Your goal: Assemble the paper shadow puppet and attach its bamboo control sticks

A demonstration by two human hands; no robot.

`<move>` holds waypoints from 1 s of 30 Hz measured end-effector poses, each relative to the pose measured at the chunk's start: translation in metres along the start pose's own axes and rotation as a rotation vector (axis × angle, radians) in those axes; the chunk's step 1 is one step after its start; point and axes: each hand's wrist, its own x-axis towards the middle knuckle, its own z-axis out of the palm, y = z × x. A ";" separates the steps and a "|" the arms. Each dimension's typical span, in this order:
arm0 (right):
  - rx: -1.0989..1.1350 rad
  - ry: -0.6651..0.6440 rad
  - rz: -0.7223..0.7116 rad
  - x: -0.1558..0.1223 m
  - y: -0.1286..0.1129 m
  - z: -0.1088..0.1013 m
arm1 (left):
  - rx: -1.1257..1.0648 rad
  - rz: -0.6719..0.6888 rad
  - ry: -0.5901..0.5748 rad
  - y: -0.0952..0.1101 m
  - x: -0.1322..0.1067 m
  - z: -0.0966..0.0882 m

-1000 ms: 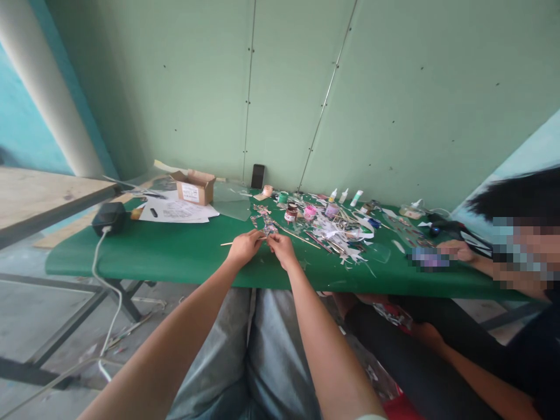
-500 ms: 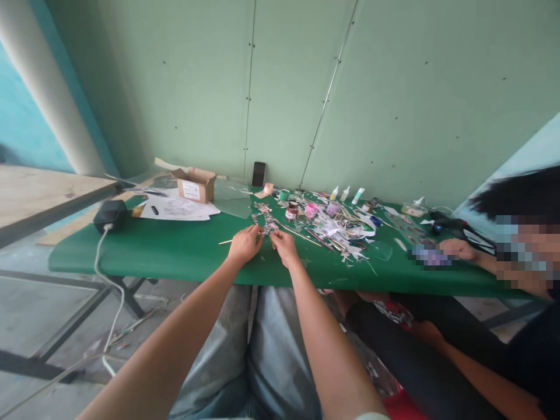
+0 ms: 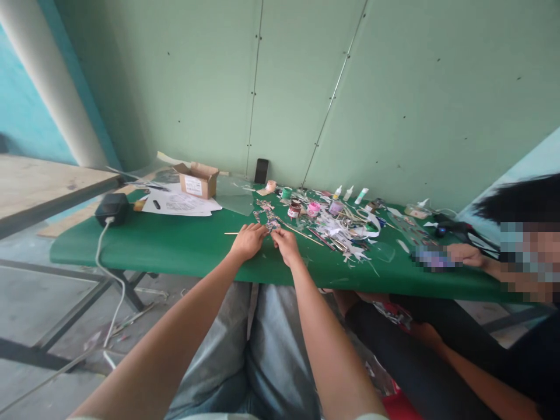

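Observation:
My left hand is closed over the green tabletop, and a thin wooden stick juts out to its left; the grip itself is hidden. Close beside it, my right hand pinches the near edge of a small patterned cut-out piece, greyish and pinkish, too small to make out in detail. The fingertips of both hands almost meet at this piece. More patterned cut-outs lie just beyond. Another thin stick slants away to the right of my right hand.
Paint jars, glue bottles and paper scraps crowd the table right of centre. Leftward are a cardboard box, printed sheets and a black adapter. A phone leans on the wall. A co-worker's hand is at the right.
The view has shifted slightly. The stick at my left hand now lies more level and shows a shorter end. Both hands stay together at the patterned piece.

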 end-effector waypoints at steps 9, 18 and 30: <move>0.015 0.013 0.003 0.000 0.000 0.001 | -0.025 0.017 -0.019 -0.002 0.001 -0.001; 0.009 0.029 -0.012 0.001 0.001 0.001 | -0.043 0.029 -0.022 -0.001 0.000 -0.001; -0.011 0.040 -0.026 0.001 0.001 0.000 | -0.058 0.025 -0.032 -0.001 0.001 -0.001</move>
